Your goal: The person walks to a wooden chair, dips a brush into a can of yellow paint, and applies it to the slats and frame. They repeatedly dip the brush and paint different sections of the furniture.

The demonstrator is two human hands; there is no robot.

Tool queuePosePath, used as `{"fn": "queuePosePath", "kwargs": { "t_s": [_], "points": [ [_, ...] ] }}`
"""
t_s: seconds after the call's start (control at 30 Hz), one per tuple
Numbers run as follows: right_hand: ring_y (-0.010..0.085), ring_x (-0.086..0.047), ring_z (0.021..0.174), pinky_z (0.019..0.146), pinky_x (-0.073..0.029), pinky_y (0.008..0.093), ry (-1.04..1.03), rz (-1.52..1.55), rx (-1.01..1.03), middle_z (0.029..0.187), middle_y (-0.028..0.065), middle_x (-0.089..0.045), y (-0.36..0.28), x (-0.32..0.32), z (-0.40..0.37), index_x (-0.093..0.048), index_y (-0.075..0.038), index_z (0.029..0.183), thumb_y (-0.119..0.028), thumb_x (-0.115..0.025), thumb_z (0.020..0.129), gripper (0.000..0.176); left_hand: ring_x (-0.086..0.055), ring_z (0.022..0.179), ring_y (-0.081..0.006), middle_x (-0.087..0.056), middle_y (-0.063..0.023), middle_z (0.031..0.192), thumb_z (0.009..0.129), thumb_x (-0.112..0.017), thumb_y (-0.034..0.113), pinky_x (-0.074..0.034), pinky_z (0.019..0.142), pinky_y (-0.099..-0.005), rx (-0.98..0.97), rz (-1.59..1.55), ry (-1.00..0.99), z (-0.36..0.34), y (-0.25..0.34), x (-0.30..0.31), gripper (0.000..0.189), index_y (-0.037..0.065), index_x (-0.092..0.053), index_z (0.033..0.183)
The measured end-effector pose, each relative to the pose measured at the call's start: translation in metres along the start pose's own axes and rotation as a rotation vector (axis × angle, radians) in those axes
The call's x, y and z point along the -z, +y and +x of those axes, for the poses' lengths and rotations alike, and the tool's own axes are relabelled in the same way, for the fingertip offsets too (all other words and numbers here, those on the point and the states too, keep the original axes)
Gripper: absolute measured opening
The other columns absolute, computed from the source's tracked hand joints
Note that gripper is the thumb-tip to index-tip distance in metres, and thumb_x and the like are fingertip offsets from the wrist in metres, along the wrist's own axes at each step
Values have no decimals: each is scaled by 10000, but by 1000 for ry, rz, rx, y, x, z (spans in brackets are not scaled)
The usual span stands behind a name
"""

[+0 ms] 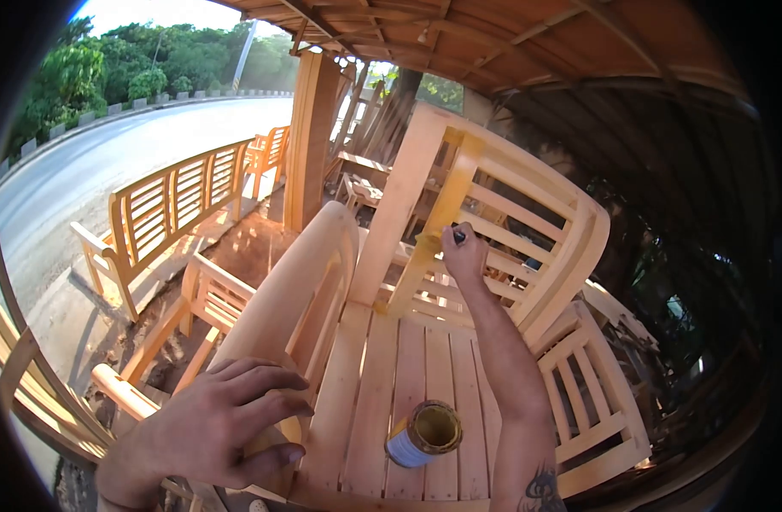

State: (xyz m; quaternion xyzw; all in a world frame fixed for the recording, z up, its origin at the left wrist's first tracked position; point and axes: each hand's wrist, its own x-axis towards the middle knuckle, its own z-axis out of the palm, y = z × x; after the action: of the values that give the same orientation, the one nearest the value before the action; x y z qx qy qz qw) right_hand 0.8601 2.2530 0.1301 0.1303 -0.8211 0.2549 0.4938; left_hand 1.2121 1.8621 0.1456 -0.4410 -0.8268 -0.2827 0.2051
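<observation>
My right hand (464, 249) is closed round a small dark-handled tool, probably a brush, against an upright of the wooden bench back (423, 162). That upright (446, 205) has a wet-looking yellow coat, while the wood around it is pale. My left hand (237, 418) is spread with its fingers apart beside the rounded armrest (280, 290), holding nothing; whether it touches the armrest is unclear. An open can (421, 435) with a yellowish substance inside and on its rim stands on the slatted seat (357, 427), between my two arms.
To the left are a long slatted bench (173, 209), a smaller wooden chair (212, 299) and a road (152, 141). A wooden post (310, 141) rises behind the armrest. Another slatted frame (587, 384) is at the right, under a low roof.
</observation>
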Motion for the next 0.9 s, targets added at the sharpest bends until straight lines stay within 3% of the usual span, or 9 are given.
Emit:
{"fn": "queuePosePath", "kwargs": {
  "t_s": [0.1,0.23,0.33,0.4,0.47,0.67,0.83,0.9],
  "points": [
    [341,-711,605,569,-556,441,137,4,146,673,164,-694,-24,19,39,-652,-41,859,-295,-720,944,277,-674,1096,-379,-672,-196,1203,819,-820,272,-560,937,-436,-5,3,4,-1,-1,0,392,38,-714,1116],
    [320,-704,579,529,-549,402,256,47,289,668,161,-690,-47,39,32,-640,-48,900,-248,-734,949,227,-674,1095,-379,-673,-195,1205,831,-817,277,-559,937,-440,-3,-4,-4,-1,-1,0,385,42,-716,1118],
    [312,-688,550,509,-546,393,245,-85,499,655,152,-679,-21,21,-9,-623,-54,964,-218,-749,940,209,-675,1095,-378,-674,-195,1205,844,-814,284,-559,938,-438,-21,-11,-8,-1,-2,2,378,44,-718,1119],
    [317,-667,523,497,-544,419,22,-204,505,630,149,-659,8,4,-53,-594,-56,979,-229,-729,950,222,-676,1095,-378,-676,-192,1205,848,-813,290,-560,938,-439,-26,-1,-13,-1,-2,2,376,46,-720,1119],
    [362,-696,581,527,-564,451,-170,-230,429,678,184,-683,22,-7,-94,-614,-61,1008,-246,-721,952,220,-677,1097,-376,-678,-188,1204,850,-812,295,-560,938,-441,-29,5,-10,-2,-3,2,376,49,-721,1119],
    [396,-699,615,584,-577,505,-388,-152,152,703,177,-694,27,-25,-145,-628,-60,982,-307,-716,938,266,-677,1098,-374,-681,-183,1204,851,-812,308,-556,941,-449,-19,-3,-1,-3,-3,0,384,56,-720,1126],
    [362,-698,596,596,-568,440,-153,-56,-44,664,170,-683,11,-16,-74,-656,-45,870,-326,-718,935,295,-677,1091,-378,-680,-192,1202,849,-815,308,-556,934,-441,-35,-8,-18,-1,-4,1,394,52,-717,1131],
    [205,-706,571,563,-550,361,-33,64,-41,615,99,-679,15,-10,-22,-654,-42,856,-293,-716,963,281,-675,1094,-382,-679,-195,1201,844,-818,302,-555,935,-442,-16,-18,-15,-1,-3,1,394,50,-717,1129]
  ]
}}
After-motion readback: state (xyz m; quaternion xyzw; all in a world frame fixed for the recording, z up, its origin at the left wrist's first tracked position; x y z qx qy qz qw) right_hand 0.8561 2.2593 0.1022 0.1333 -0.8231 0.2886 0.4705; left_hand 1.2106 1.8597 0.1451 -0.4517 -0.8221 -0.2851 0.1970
